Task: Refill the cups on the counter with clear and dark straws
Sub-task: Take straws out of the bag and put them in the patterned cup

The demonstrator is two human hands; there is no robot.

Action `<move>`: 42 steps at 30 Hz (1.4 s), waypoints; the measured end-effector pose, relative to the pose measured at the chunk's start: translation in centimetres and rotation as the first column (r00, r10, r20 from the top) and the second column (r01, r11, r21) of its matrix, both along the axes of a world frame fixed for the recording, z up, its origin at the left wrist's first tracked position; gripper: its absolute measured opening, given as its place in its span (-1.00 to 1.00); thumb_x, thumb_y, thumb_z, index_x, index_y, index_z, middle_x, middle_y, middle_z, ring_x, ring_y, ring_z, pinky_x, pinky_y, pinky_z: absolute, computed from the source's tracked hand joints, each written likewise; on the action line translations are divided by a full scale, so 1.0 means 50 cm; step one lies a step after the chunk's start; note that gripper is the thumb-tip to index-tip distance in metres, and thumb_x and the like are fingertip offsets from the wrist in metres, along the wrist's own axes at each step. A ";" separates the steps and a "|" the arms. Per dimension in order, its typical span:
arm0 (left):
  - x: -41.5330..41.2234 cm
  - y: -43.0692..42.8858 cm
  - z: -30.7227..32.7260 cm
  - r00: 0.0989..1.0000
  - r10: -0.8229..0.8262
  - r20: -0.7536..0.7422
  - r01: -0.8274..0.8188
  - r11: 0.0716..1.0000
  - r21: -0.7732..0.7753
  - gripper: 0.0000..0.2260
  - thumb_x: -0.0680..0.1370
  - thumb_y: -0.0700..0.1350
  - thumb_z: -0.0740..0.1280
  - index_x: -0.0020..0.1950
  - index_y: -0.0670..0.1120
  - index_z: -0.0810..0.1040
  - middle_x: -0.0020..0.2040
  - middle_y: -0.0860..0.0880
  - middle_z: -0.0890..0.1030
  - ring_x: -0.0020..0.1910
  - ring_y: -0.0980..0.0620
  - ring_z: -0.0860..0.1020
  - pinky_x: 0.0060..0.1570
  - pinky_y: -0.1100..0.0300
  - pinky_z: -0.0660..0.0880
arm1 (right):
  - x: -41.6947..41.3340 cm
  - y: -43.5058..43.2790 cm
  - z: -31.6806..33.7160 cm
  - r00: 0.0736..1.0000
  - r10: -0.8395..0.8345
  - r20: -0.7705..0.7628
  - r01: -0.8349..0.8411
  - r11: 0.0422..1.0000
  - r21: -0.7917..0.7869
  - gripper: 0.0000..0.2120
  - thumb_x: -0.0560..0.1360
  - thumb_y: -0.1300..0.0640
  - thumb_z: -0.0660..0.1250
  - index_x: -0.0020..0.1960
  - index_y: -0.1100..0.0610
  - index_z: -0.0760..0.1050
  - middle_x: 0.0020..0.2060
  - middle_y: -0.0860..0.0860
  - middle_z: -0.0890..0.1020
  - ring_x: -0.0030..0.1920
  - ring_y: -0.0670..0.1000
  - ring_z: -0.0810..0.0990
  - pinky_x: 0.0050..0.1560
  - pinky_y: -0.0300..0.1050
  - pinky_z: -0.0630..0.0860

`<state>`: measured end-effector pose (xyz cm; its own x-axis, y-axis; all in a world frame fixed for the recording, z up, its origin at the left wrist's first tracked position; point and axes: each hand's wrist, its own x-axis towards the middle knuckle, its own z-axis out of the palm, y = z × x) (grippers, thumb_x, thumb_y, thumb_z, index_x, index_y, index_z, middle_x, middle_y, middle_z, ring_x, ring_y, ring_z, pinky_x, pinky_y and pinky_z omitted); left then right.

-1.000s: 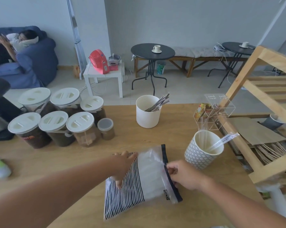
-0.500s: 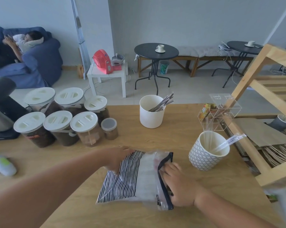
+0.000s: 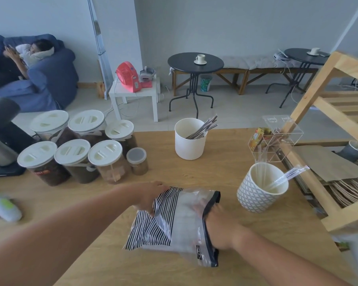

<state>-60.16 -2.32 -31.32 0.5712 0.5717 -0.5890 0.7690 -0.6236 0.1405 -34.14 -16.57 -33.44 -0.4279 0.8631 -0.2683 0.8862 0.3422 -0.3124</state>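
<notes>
Left centre: six white-lidded jars point(image 3: 72, 151) in two rows, small brown jar point(image 3: 136, 163) just beside. Upper centre: red fan point(image 3: 128, 79) on white side table point(image 3: 120, 92); cup and saucer point(image 3: 200, 58) on round black table point(image 3: 182, 64). Upper left: blue sofa point(image 3: 52, 79). Right edge: wooden shelf point(image 3: 322, 83), clear organiser point(image 3: 277, 141) just beside its post.

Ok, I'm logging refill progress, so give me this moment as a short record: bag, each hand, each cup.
bag: zip bag on the counter, mouth open toward the right
left hand: holds the bag's striped end
right hand: fingers inside the bag's mouth; grip blurred, cannot tell
white cup: a few dark straws, leaning right
patterned cup: a few clear straws, leaning right
</notes>
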 end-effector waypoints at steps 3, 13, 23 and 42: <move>-0.006 0.006 -0.003 1.000 0.008 0.010 -0.007 1.000 -0.013 0.05 0.43 0.04 0.60 0.69 0.05 -0.05 0.69 -0.07 0.04 0.63 -0.16 0.16 0.57 -0.14 0.19 | -0.017 -0.001 0.005 0.996 -0.003 0.087 0.006 1.000 -0.029 -0.59 0.59 0.08 0.36 0.42 0.12 0.48 0.33 0.06 0.58 0.32 0.12 0.55 0.16 -0.13 0.49; -0.034 0.008 -0.008 1.000 -0.004 -0.017 0.005 1.000 0.019 0.03 0.43 -0.05 0.60 0.69 0.03 -0.03 0.68 -0.05 0.06 0.62 -0.12 0.18 0.57 -0.07 0.20 | 0.035 0.001 0.035 0.970 -0.039 0.238 0.059 0.995 -0.079 -0.70 0.61 0.29 0.38 0.32 0.14 0.51 0.12 0.06 0.68 0.01 0.11 0.69 -0.11 -0.05 0.55; -0.049 -0.006 0.025 0.970 -0.059 -0.235 0.093 0.987 0.135 -0.01 0.47 -0.28 0.51 0.69 0.02 -0.07 0.68 -0.05 0.03 0.53 -0.17 0.35 0.31 -0.07 0.52 | 0.077 -0.017 0.053 0.974 -0.132 0.183 0.127 0.991 0.042 -0.61 0.54 -0.19 0.37 0.26 -0.02 0.48 0.26 -0.07 0.57 0.19 0.03 0.57 0.11 0.03 0.60; 0.122 -0.171 0.024 0.976 -0.218 0.010 0.210 0.954 0.214 0.04 0.50 0.13 0.51 0.65 0.16 -0.24 0.68 -0.10 -0.06 0.63 -0.23 0.08 0.47 -0.31 0.29 | 0.053 -0.010 0.029 0.988 -0.080 0.133 0.071 0.995 0.072 -0.58 0.62 -0.18 0.37 0.41 -0.02 0.55 0.32 -0.10 0.55 0.32 0.04 0.55 0.34 0.06 0.52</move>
<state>-54.05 -10.88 -30.11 0.7108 0.5430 -0.4470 0.6114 -0.7912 0.0111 -31.51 -17.06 -31.99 -0.3245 0.9096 -0.2594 0.9428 0.2889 -0.1664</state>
